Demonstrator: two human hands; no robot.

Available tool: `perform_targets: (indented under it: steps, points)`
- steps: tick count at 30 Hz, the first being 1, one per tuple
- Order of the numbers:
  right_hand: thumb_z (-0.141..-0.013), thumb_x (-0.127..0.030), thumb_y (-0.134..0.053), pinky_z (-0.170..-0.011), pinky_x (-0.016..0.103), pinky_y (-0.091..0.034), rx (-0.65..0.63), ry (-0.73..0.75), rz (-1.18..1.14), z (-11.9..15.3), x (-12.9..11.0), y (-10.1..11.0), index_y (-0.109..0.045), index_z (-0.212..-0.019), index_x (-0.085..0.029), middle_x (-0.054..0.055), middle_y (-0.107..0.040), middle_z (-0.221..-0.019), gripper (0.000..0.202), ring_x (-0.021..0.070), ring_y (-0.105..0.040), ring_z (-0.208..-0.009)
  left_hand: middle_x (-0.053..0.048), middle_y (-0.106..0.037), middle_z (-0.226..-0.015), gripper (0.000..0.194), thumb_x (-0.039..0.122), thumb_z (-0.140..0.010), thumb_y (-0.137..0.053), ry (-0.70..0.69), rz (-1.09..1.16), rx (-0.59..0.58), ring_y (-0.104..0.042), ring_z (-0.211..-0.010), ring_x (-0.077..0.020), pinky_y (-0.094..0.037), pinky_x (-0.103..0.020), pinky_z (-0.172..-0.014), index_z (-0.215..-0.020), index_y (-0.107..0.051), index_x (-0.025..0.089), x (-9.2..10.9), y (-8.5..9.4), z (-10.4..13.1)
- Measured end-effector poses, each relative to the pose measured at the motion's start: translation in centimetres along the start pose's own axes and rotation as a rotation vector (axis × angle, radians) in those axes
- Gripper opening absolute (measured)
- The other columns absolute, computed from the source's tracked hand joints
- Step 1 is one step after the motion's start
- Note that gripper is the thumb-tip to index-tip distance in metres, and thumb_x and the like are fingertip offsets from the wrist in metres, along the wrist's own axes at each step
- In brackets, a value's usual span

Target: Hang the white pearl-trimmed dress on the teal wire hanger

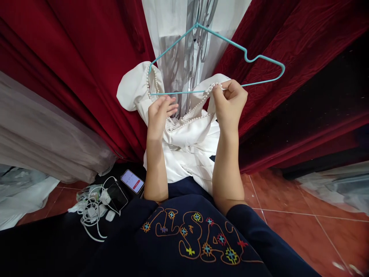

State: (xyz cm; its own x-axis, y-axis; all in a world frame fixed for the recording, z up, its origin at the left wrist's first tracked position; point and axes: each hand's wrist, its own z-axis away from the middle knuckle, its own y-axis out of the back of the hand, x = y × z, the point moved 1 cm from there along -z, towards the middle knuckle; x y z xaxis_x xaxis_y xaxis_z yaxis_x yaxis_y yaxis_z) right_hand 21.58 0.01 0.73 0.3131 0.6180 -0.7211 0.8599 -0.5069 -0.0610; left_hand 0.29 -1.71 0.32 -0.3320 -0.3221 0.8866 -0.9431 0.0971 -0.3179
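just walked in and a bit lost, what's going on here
A person is handling a white garment and a turquoise hanger. The right hand pinches the garment's pearl-beaded edge by the hanger's lower bar; the left hand, fingers loosely open, is near the garment's other side. One puffed sleeve sits at the hanger's left end, while the right end is bare.

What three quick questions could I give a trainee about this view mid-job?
1. Which hand pinches the beaded trim of the white garment?
2. True or false: the phone lies near the person's right elbow.
3. Which end of the hanger sticks out bare, past the garment? A) the picture's left end; B) the picture's right end.

Key: 1. The right hand. 2. False; it lies on the left side. 3. B.
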Motion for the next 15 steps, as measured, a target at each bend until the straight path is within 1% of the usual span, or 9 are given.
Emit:
perform_targets:
  steps: [2,3,5,8,10,12,13,14,15]
  points:
    - [-0.100,-0.049,-0.070,-0.056,0.023,-0.033,0.012,0.036,0.000,0.3,0.0,-0.2,-0.057,-0.080,-0.020,-0.004,-0.048,-0.069,0.037,0.0057,-0.043,-0.059,-0.015,-0.076,-0.129,0.023,0.041,-0.108,-0.067,-0.035,0.173,0.004,-0.074,-0.127,-0.0270,-0.058,-0.037,-0.112,-0.110,-0.066,0.018,-0.2,-0.2,-0.6]
    - [-0.101,-0.050,-0.068,-0.058,0.024,-0.035,0.020,0.060,-0.001,0.4,-0.1,-0.3,-0.059,-0.082,-0.020,-0.003,-0.049,-0.071,0.037,0.0062,-0.046,-0.061,-0.015,-0.074,-0.133,0.020,0.038,-0.110,-0.061,-0.047,0.239,-0.005,-0.069,-0.137,-0.0276,-0.053,-0.040,-0.119,-0.112,-0.065,0.018,-0.1,-0.4,-0.9]
    - [-0.102,-0.051,-0.065,-0.062,0.025,-0.041,0.063,0.102,0.009,0.9,-0.1,-0.4,-0.063,-0.089,-0.021,-0.001,-0.054,-0.078,0.033,0.0081,-0.052,-0.067,-0.013,-0.073,-0.132,0.014,0.032,-0.112,-0.054,-0.052,0.305,-0.019,-0.063,-0.145,-0.0283,-0.048,-0.043,-0.125,-0.111,-0.061,0.020,0.2,-0.8,-1.0]
    - [-0.101,-0.045,-0.063,-0.064,0.027,-0.046,0.203,0.120,0.057,1.5,0.6,0.1,-0.065,-0.102,-0.022,0.001,-0.059,-0.090,0.023,0.0107,-0.056,-0.072,-0.009,-0.074,-0.119,0.008,0.027,-0.111,-0.054,-0.065,0.290,-0.008,-0.065,-0.142,-0.0286,-0.051,-0.043,-0.121,-0.104,-0.055,0.023,0.5,-1.2,-0.6]
    - [-0.098,-0.039,-0.062,-0.060,0.027,-0.044,0.335,0.096,0.073,1.7,1.8,1.2,-0.062,-0.104,-0.023,0.001,-0.058,-0.091,0.017,0.0106,-0.051,-0.068,-0.007,-0.074,-0.114,0.011,0.025,-0.110,-0.054,-0.062,0.262,-0.002,-0.067,-0.139,-0.0279,-0.057,-0.040,-0.114,-0.100,-0.051,0.024,0.7,-1.2,-0.2]
    - [-0.094,-0.032,-0.061,-0.056,0.027,-0.038,0.436,0.024,0.056,1.5,3.5,3.0,-0.055,-0.099,-0.024,0.000,-0.050,-0.084,0.011,0.0100,-0.040,-0.063,-0.007,-0.074,-0.112,0.012,0.025,-0.110,-0.054,-0.047,0.240,0.005,-0.069,-0.136,-0.0273,-0.062,-0.037,-0.105,-0.098,-0.050,0.025,1.1,-1.0,0.0]
    - [-0.092,-0.029,-0.060,-0.055,0.027,-0.035,0.462,-0.020,0.045,1.2,4.4,4.1,-0.051,-0.097,-0.025,-0.001,-0.044,-0.080,0.011,0.0100,-0.035,-0.062,-0.007,-0.074,-0.111,0.013,0.024,-0.109,-0.055,-0.038,0.224,0.011,-0.069,-0.135,-0.0271,-0.064,-0.035,-0.100,-0.097,-0.050,0.025,1.3,-0.9,0.1]
    - [-0.092,-0.027,-0.057,-0.055,0.028,-0.032,0.471,-0.059,0.036,0.7,5.2,5.3,-0.046,-0.096,-0.025,-0.002,-0.037,-0.078,0.011,0.0103,-0.030,-0.062,-0.007,-0.074,-0.111,0.014,0.025,-0.109,-0.056,-0.028,0.203,0.020,-0.069,-0.135,-0.0269,-0.065,-0.033,-0.096,-0.097,-0.050,0.025,1.6,-0.8,0.1]
    - [-0.093,-0.026,-0.052,-0.056,0.028,-0.030,0.443,-0.088,0.033,0.1,6.0,6.6,-0.041,-0.096,-0.026,-0.003,-0.032,-0.077,0.011,0.0107,-0.028,-0.062,-0.007,-0.074,-0.112,0.014,0.026,-0.109,-0.057,-0.020,0.178,0.029,-0.069,-0.136,-0.0268,-0.066,-0.032,-0.093,-0.096,-0.050,0.025,1.8,-0.7,0.2]
